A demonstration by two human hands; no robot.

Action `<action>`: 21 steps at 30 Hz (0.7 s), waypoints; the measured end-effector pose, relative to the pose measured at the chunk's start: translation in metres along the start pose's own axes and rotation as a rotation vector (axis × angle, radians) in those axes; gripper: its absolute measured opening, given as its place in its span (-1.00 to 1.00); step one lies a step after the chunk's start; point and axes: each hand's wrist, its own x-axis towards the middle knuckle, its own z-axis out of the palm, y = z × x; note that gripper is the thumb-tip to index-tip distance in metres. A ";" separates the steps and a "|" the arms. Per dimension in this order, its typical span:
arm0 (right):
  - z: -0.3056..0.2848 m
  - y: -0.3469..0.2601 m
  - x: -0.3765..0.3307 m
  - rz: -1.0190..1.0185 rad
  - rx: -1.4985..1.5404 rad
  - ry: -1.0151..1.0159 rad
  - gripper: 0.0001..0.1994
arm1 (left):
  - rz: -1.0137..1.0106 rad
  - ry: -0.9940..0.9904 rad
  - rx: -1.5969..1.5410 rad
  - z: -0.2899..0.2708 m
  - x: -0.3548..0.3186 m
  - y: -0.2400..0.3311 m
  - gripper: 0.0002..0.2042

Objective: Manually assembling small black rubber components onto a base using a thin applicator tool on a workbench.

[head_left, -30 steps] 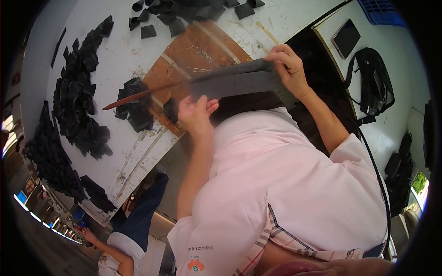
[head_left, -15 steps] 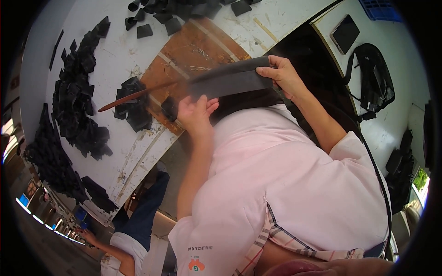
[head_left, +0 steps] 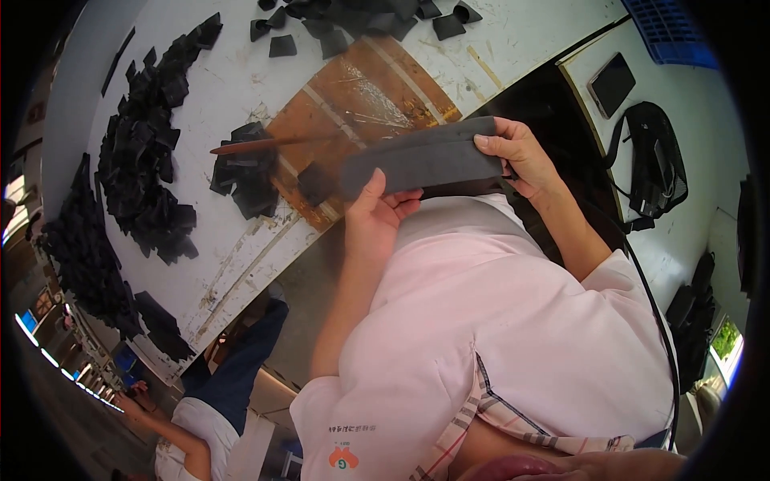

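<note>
Hands, the right hand (head_left: 525, 156) and the left hand (head_left: 377, 220), are both grasping a black strip (head_left: 421, 160). The right hand is pinching the strip's right end, thumb on the near face and fingers behind; the left hand is steadying its lower left corner, thumb up in front and fingers underneath. The strip is stretching flat between them, a line running along its length, and is overlapping in view the near right edge of a brown board (head_left: 353, 88).

A pointed brown stick (head_left: 249, 147) is reaching leftward past the board from the strip's left end; whether it is passing inside the strip, I cannot tell. One black piece (head_left: 318, 184) is lying on the board's near left part, and a small heap (head_left: 249, 180) is sitting just beside its left edge. Farther left of the board, a long pile (head_left: 144, 160) and a second pile (head_left: 80, 256) are covering part of the white counter (head_left: 224, 72). More loose pieces (head_left: 361, 14) are lying beyond the board's far edge.

Well to the right of the board, a phone (head_left: 612, 84) and a black mesh bag (head_left: 658, 160) are resting near a blue crate (head_left: 674, 36). Below and left of the board, a co-worker (head_left: 196, 433) is sitting or standing, partly hidden by the counter.
</note>
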 end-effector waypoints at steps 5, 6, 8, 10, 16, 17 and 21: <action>0.022 -0.003 -0.015 -0.002 -0.139 -0.110 -0.87 | 0.089 0.081 -0.030 0.011 -0.012 0.002 -0.80; 0.028 -0.002 -0.016 -0.015 -0.144 -0.116 -0.88 | 0.139 0.090 -0.041 0.004 -0.012 0.003 -0.81; 0.038 0.002 -0.015 -0.020 -0.178 -0.165 -0.88 | 0.226 0.115 -0.067 -0.005 -0.020 0.008 -0.81; 0.042 0.007 -0.011 -0.002 -0.212 -0.243 -0.87 | 0.251 0.135 -0.085 -0.013 -0.034 0.013 -0.81; 0.084 0.011 -0.013 -0.140 -0.502 -0.420 -0.85 | 0.433 0.227 -0.307 -0.078 -0.072 0.029 -0.78; 0.088 0.009 -0.013 -0.062 -0.550 -0.412 -0.85 | 0.495 0.248 -0.355 -0.092 -0.081 0.036 -0.75; 0.097 0.017 -0.011 -0.020 -0.709 -0.392 -0.86 | 0.705 0.621 -0.398 -0.170 -0.139 0.103 -0.82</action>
